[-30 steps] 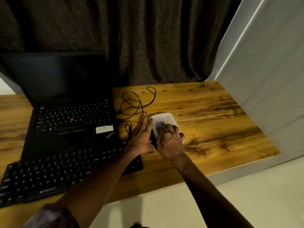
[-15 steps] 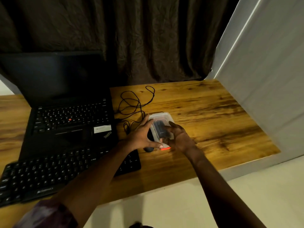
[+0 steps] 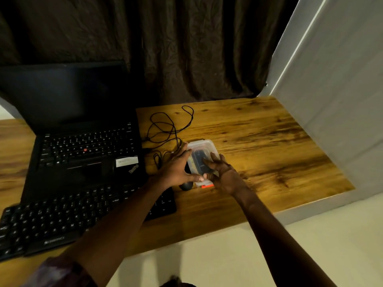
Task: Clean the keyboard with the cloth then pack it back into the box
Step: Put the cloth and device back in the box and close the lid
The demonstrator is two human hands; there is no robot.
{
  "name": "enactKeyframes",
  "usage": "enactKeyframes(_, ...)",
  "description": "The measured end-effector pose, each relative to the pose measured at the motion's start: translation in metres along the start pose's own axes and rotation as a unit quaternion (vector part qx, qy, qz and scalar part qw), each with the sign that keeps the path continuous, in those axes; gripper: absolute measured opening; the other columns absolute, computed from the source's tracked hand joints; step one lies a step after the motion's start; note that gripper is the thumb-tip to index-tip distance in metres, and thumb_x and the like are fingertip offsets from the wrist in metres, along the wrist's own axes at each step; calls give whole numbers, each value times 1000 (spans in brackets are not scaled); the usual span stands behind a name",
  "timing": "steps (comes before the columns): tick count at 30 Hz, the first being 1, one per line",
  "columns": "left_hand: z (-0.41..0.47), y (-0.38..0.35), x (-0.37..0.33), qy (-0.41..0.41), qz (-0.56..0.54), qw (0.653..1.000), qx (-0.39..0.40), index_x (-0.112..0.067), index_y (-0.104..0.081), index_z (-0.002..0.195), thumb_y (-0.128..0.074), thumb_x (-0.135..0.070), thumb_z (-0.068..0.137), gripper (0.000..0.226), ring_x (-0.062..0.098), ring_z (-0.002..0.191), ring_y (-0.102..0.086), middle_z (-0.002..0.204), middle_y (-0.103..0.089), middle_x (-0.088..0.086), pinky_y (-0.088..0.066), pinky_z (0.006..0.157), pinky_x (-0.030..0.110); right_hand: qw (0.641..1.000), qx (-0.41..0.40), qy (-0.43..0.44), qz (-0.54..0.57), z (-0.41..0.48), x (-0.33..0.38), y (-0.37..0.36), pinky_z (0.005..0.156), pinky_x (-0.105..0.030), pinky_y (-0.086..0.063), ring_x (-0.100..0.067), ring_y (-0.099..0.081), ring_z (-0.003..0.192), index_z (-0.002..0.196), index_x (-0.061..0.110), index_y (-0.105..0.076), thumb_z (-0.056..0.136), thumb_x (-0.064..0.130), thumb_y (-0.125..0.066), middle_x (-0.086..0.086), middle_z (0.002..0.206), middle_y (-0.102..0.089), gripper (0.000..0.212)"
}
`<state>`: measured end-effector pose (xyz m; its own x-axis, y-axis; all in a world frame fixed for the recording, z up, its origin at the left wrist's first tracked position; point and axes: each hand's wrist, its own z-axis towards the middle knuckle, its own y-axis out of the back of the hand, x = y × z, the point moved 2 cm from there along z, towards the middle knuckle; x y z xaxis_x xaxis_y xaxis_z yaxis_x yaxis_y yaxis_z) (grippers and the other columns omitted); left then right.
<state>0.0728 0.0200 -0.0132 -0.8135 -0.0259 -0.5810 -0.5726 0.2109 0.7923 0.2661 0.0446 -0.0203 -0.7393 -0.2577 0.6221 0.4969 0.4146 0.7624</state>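
Note:
A small clear plastic box with an orange latch at its near end lies on the wooden table. A dark object shows through its lid. My left hand holds the box's left side, thumb at the near corner. My right hand rests its fingers flat on the lid, thumb down by the latch. The black external keyboard lies at the lower left, partly under my left forearm. No cloth is in view.
An open black laptop stands behind the keyboard. A black mouse sits just left of the box, its loose cable looped behind. A white panel borders the table's right side and a dark curtain its back.
My right hand has slid from covering the top of the box to its right side, uncovering the lid and orange latch. My left thumb moved to the near corner.

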Motion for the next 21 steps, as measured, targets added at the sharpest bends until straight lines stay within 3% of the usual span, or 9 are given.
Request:
enactKeyframes(4,7,7,-13,28,87,996,14,-23,-15,158,-78,-66,66,119,19,152,9,165,11,0,0,121,40,993,-72,-7,90,-4,-1,-1,115,-40,-35,-27,-34,143,145,14,-45,81,22,-80,-8,153,-40,74)
enactKeyframes(7,7,9,-23,28,149,988,30,-31,-20,156,-75,-68,67,111,25,151,14,165,13,6,2,121,47,971,-185,-46,142,-13,-7,-7,98,-41,-50,-25,-52,120,142,13,-43,68,41,-82,-8,134,-53,89)
enactKeyframes(10,6,10,-30,16,173,984,43,-30,-22,156,-75,-63,71,105,26,150,17,165,12,7,6,119,48,924,-235,-143,267,-27,-12,-19,77,-46,-59,-25,-69,89,126,20,-47,69,58,-79,-8,112,-65,76)
enactKeyframes(13,6,10,-33,19,184,981,57,-27,-22,156,-74,-63,73,104,26,151,11,166,5,6,0,120,46,891,-228,-204,336,-32,-18,-30,64,-51,-60,-33,-72,70,114,11,-60,61,68,-74,-16,89,-72,79)
enactKeyframes(16,4,13,-36,27,181,981,71,-26,-23,156,-73,-61,75,101,27,152,7,166,3,5,-1,120,45,873,-224,-210,379,-31,-17,-33,56,-54,-55,-36,-66,57,100,7,-68,72,52,-78,-23,73,-70,54)
enactKeyframes(18,3,15,-39,31,180,980,77,-25,-24,156,-73,-61,76,101,27,152,8,166,3,5,0,120,45,884,-221,-203,358,-32,-19,-33,56,-53,-56,-37,-67,56,87,11,-69,74,51,-76,-18,66,-70,43)
enactKeyframes(21,3,15,-40,32,183,980,74,-25,-25,156,-73,-61,75,101,28,152,6,166,1,5,0,120,45,896,-233,-205,319,-39,-19,-29,57,-43,-58,-29,-67,54,80,12,-69,71,61,-75,-11,66,-71,50)
